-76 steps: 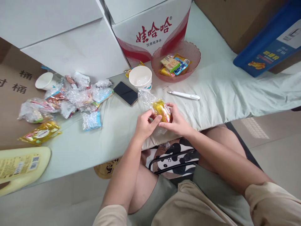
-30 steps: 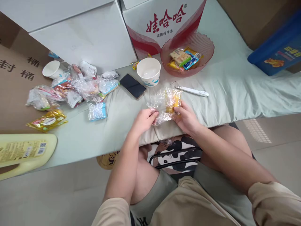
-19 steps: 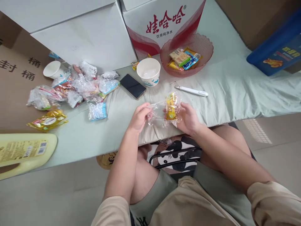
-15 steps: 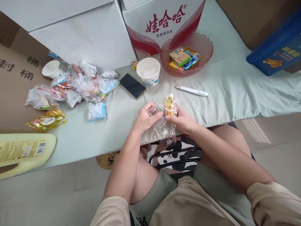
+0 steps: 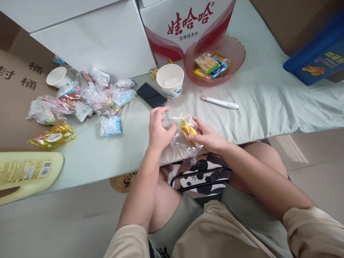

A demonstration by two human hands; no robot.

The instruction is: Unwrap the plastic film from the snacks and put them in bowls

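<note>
My right hand (image 5: 208, 134) is closed around a yellow snack packet (image 5: 190, 129) wrapped in clear crinkled plastic film (image 5: 182, 143). The film spreads to the left of the packet and droops over the table's front edge. Beside it, my left hand (image 5: 160, 129) has its thumb and fingers curved apart, with only air plainly between them; the fingertips are near the film's left edge. Just beyond the left hand lies a black phone (image 5: 152, 96). A paper cup (image 5: 170, 80) stands upright behind the phone.
A pink ribbed bowl (image 5: 239, 61) with several snack packets stands at the back, before a white-and-red carton (image 5: 166, 28). A white utility knife (image 5: 219, 102) lies right of the cup. Wrapped packets (image 5: 94, 96) pile up at left, near a yellow jug (image 5: 51, 172). A blue container (image 5: 317, 53) stands far right.
My left hand has let go of the plastic film and moved a little left and up, its fingers spreading. In my right hand, the yellow packet has tilted and shifted slightly left.
</note>
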